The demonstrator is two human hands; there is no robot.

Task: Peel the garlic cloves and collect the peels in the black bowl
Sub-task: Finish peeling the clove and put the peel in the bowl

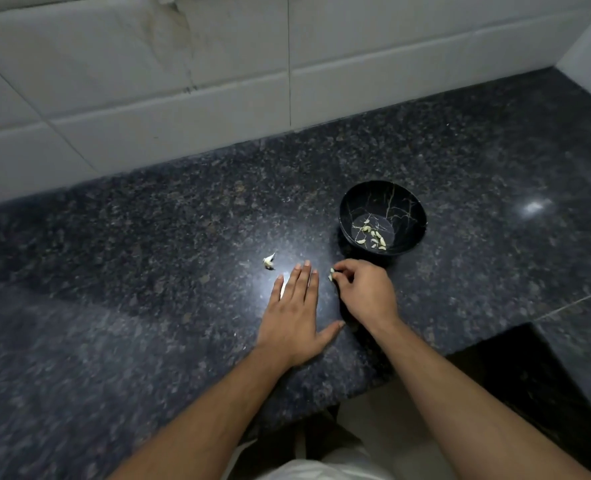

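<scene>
Right hand (363,292): fingertips pinching a pale garlic piece (331,274), just short of the black bowl (383,220), mid-counter (148,271); left hand (295,306): flat, fingers straight, holding nothing; loose garlic scrap (269,261) left of it; step judged: gathering peel; next: carry it over the bowl's rim.

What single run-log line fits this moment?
left hand: flat on counter | right hand: pinches garlic piece | black bowl: holds pieces

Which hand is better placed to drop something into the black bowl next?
Right. The right hand already pinches a small pale garlic piece just beside the black bowl; the left hand lies flat, farther away.
</scene>
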